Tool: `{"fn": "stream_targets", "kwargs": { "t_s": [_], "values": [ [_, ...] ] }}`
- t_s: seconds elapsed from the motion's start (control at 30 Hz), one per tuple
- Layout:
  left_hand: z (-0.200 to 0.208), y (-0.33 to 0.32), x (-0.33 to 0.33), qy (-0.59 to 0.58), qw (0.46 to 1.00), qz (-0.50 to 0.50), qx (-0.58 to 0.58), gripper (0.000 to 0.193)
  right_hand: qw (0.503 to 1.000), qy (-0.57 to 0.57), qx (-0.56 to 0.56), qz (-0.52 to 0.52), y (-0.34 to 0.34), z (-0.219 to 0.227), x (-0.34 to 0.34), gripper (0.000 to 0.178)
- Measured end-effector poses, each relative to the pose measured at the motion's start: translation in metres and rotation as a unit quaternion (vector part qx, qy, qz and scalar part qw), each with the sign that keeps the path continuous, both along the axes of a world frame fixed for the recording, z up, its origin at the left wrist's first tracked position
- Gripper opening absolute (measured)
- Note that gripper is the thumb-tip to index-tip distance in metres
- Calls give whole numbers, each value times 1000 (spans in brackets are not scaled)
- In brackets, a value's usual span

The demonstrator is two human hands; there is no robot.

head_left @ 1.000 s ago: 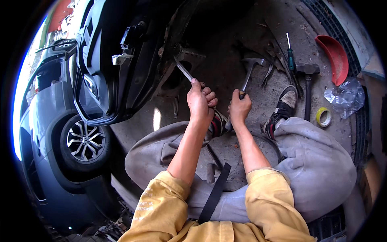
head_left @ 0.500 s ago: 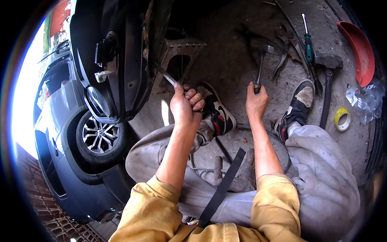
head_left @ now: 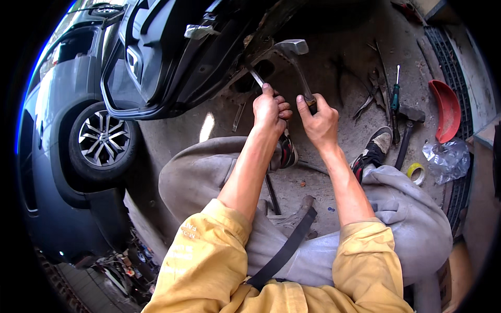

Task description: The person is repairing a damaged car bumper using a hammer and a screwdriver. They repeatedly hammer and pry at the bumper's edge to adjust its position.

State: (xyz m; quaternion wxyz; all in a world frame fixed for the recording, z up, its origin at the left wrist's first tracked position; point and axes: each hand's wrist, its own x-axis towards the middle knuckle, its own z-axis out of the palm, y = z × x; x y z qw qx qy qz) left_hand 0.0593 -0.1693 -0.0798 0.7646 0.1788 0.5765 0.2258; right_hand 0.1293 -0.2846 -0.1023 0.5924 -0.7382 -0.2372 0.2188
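My left hand (head_left: 270, 108) is closed round a slim silver metal bar (head_left: 254, 74). Its far end points up and left, to the rough lower edge of a dark car door (head_left: 172, 68); whether the tip touches is too dim to tell. To its right, my right hand (head_left: 321, 122) grips the handle of a hammer (head_left: 301, 74), thumb along the shaft. The hammer head is raised beyond both hands, close to the door's edge and apart from the bar. Behind the bar stands a plastic stool (head_left: 261, 68), partly hidden.
On the floor at right lie pliers (head_left: 367, 99), a green-handled screwdriver (head_left: 395, 96), a mallet (head_left: 409, 117), a red curved piece (head_left: 445, 111), a clear plastic bag (head_left: 448, 160) and a yellow tape roll (head_left: 416, 172). A grey car (head_left: 62, 130) stands at left.
The hammer has risen up and left, toward the bar, and my hands are closer together. The view has shifted, so the door and floor tools sit differently. Both grips stay closed.
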Motion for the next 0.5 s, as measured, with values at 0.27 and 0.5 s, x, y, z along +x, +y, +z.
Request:
{"fn": "stream_targets", "kwargs": {
  "t_s": [0.27, 0.5],
  "values": [
    [-10, 0, -11, 30, 998, -53, 33, 43, 974, -62, -135, 173, 43, 20, 10, 47],
    [-10, 1, -26, 74, 994, -64, 45, 48, 972, -201, 73, 100, 48, 104, -12, 39]
  ]
}}
